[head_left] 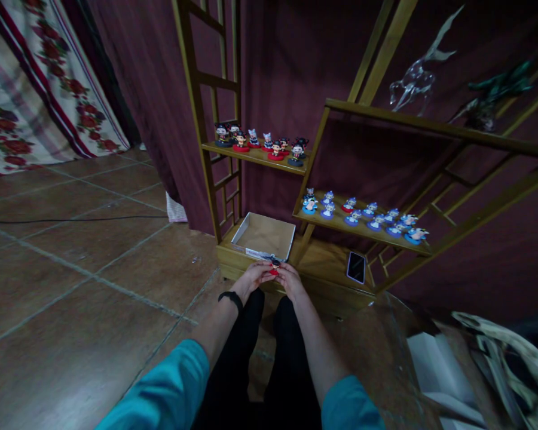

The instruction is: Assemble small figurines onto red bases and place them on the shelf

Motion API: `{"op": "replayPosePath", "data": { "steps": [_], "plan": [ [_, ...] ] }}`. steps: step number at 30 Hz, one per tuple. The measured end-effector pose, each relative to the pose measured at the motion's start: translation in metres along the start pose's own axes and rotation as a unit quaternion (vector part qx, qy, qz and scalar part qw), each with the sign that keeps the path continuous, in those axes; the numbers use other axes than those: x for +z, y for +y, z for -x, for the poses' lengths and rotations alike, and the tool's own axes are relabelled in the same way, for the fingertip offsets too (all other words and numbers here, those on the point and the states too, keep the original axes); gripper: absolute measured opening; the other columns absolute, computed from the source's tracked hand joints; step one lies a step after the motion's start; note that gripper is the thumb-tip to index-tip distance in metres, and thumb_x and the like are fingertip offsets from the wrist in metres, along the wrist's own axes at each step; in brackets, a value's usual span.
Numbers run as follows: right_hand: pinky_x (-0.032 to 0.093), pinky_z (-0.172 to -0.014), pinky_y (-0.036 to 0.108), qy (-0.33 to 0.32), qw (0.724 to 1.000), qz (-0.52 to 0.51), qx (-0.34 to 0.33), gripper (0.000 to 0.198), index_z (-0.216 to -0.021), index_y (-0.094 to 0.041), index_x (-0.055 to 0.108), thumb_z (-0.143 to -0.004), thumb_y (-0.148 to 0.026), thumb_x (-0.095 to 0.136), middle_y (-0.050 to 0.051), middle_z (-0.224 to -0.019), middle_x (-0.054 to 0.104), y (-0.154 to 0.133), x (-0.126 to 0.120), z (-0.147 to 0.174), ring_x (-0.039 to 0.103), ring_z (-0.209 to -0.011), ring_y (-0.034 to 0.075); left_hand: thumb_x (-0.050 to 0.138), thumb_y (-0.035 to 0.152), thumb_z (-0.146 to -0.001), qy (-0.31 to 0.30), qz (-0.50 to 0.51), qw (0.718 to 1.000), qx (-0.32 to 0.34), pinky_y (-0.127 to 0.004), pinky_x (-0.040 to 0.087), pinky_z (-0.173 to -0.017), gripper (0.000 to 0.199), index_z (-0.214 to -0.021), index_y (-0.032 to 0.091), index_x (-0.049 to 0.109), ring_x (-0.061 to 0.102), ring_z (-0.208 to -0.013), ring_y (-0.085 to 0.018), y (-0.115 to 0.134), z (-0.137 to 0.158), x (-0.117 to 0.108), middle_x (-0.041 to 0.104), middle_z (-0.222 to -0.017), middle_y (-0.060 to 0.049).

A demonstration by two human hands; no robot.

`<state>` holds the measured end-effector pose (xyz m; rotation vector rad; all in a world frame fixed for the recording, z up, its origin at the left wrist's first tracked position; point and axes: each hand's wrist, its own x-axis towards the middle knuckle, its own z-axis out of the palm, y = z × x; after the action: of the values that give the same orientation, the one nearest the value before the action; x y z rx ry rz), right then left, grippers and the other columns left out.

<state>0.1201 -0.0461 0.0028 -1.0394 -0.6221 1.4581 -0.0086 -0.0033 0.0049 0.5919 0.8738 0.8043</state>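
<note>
A small figurine [275, 267] with black hair and a red base is held between both my hands, just in front of the cardboard box. My left hand [254, 275] closes its fingers on the figurine's left side, with a dark band on that wrist. From the other side my right hand [289, 278] pinches it too. Directly behind them, the shallow open box [264, 234] rests on the bottom board of the wooden shelf. Similar figurines with red and dark bases, such as this red-based one [241, 142], stand in a group on the upper left shelf board [260, 156].
Blue and purple figurines [327, 210] line the middle right board [341, 224]. A phone [355, 267] lies on the bottom board. Above are a clear glass deer [415, 80] and a green ornament [497, 89]. White boxes [443, 364] sit on the floor at right.
</note>
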Motion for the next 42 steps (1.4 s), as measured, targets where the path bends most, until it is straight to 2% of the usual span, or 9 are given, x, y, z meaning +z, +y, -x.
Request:
{"op": "replayPosePath", "data": {
  "steps": [5, 12, 21, 30, 42],
  "plan": [
    [0.048, -0.068, 0.026, 0.019, 1.000, -0.004, -0.002, 0.020, -0.079, -0.021, 0.061, -0.060, -0.023, 0.067, -0.002, -0.074, 0.068, 0.001, 0.002, 0.000, 0.063, -0.068, 0.013, 0.061, 0.004, -0.072, -0.019, 0.010, 1.000, -0.003, -0.024, 0.055, -0.065, 0.011, -0.081, 0.009, 0.059, 0.066, -0.061, -0.013, 0.000, 0.002, 0.001, 0.068, -0.072, -0.009],
    [0.049, -0.072, 0.028, 0.003, 1.000, 0.021, -0.016, 0.025, -0.081, -0.022, 0.059, -0.058, -0.025, 0.068, -0.001, -0.082, 0.068, -0.001, 0.005, 0.003, 0.063, -0.075, 0.014, 0.061, 0.004, -0.071, 0.004, 0.018, 1.000, 0.012, -0.024, 0.055, -0.066, 0.011, -0.079, 0.011, 0.057, 0.065, -0.060, -0.012, -0.002, 0.001, 0.001, 0.067, -0.069, -0.006],
    [0.049, -0.067, 0.030, 0.016, 0.998, 0.048, -0.043, 0.032, -0.081, -0.021, 0.058, -0.053, -0.030, 0.072, 0.000, -0.079, 0.067, 0.009, 0.004, -0.006, 0.063, -0.071, 0.016, 0.067, 0.002, -0.065, 0.012, 0.002, 1.000, 0.026, -0.025, 0.055, -0.063, 0.016, -0.076, 0.010, 0.058, 0.064, -0.057, -0.012, -0.004, 0.000, 0.001, 0.066, -0.068, -0.005],
    [0.047, -0.062, 0.028, 0.031, 0.995, 0.063, -0.072, 0.026, -0.065, -0.020, 0.052, -0.052, -0.030, 0.071, -0.002, -0.068, 0.064, 0.008, 0.007, -0.004, 0.059, -0.062, 0.014, 0.069, 0.002, -0.063, 0.025, -0.010, 0.999, 0.040, -0.023, 0.055, -0.062, 0.016, -0.074, 0.009, 0.059, 0.063, -0.057, -0.012, -0.005, 0.003, 0.005, 0.066, -0.067, -0.006],
    [0.046, -0.060, 0.026, 0.049, 0.990, 0.094, -0.092, 0.021, -0.066, -0.020, 0.054, -0.053, -0.026, 0.068, -0.003, -0.065, 0.062, 0.009, 0.007, -0.005, 0.057, -0.061, 0.013, 0.066, -0.002, -0.064, 0.034, -0.017, 0.998, 0.040, -0.023, 0.054, -0.060, 0.014, -0.074, 0.008, 0.062, 0.063, -0.056, -0.011, -0.006, 0.003, 0.006, 0.066, -0.066, -0.006]
  ]
}}
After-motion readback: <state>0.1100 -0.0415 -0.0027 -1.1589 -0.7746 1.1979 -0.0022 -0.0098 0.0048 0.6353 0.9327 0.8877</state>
